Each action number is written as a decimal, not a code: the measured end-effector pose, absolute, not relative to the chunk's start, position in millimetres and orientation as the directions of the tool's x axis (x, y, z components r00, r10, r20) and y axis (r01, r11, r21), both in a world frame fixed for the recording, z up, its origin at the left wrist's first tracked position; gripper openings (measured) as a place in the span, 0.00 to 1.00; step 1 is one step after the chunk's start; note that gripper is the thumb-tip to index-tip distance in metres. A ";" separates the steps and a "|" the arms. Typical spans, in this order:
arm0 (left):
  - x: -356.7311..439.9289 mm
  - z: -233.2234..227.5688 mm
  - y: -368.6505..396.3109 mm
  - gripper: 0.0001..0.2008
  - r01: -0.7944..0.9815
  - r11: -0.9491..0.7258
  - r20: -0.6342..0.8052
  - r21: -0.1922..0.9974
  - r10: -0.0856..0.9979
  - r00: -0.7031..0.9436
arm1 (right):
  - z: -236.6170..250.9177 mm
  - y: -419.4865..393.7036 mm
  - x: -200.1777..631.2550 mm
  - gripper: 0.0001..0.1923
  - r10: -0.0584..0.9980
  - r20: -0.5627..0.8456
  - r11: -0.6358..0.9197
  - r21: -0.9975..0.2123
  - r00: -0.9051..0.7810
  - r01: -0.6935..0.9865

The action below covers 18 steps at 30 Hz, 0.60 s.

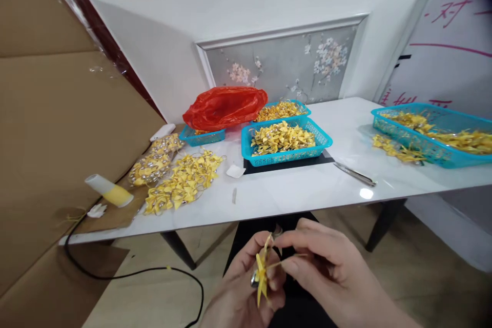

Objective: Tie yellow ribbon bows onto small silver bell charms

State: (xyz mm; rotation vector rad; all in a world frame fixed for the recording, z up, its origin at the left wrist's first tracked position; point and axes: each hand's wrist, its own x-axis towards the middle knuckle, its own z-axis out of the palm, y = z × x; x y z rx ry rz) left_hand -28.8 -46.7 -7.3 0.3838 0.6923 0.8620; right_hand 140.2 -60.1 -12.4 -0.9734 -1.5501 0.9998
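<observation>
Both my hands are low in the head view, below the white table's front edge [292, 205]. My left hand [240, 292] pinches a small yellow folded paper piece with a metal ring [262, 274]. My right hand [326, 271] grips a thin yellow strand [286, 260] coming off that piece, fingers closed on it. On the table ahead stands a blue basket [323, 141] full of yellow folded pieces, with a second blue basket [303, 107] behind it. A loose pile of finished yellow pieces [184, 182] lies to the left.
A red plastic bag [225, 107] lies over a small blue basket [203, 137]. Another blue basket [434, 154] sits far right. Tweezers [355, 174], a glue tube [109, 190], bagged pieces [154, 161], cardboard [57, 128] at left, a black cable [126, 274] on the floor.
</observation>
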 end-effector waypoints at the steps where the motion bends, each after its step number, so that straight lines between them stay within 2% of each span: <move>1: -28.6 -6.5 -47.0 0.17 -0.550 0.623 -0.418 0.555 0.781 0.464 | -9.5 -58.7 137.6 0.10 0.934 0.304 0.325 -0.941 -0.189 0.092; 4: -24.9 -4.9 -47.2 0.18 -0.505 0.636 -0.442 0.583 0.770 0.460 | -2.6 -54.4 132.0 0.11 0.912 0.294 0.331 -0.939 -0.287 0.090; 6: -21.4 -5.4 -46.4 0.16 -0.464 0.603 -0.411 0.648 0.791 0.454 | -0.9 -52.1 130.6 0.12 0.905 0.313 0.351 -0.932 -0.289 0.090; 8: -20.0 -6.5 -44.7 0.14 -0.405 0.517 -0.347 0.754 0.838 0.422 | -1.0 -50.3 131.7 0.09 0.909 0.318 0.355 -0.929 -0.268 0.103; 11: -24.2 -4.7 -42.4 0.11 -0.269 0.310 -0.251 0.912 0.940 0.233 | -1.0 -48.2 137.0 0.08 0.928 0.278 0.323 -0.932 -0.247 0.165; 13: -28.4 0.3 -43.0 0.13 -0.201 0.193 -0.171 0.961 0.978 0.119 | 0.4 -46.9 140.3 0.08 0.939 0.251 0.303 -0.927 -0.236 0.220; 18: -24.8 11.3 -49.2 0.13 -0.011 0.005 -0.005 1.000 0.999 0.046 | 2.8 -45.7 139.4 0.08 0.921 0.301 0.368 -0.880 -0.247 0.301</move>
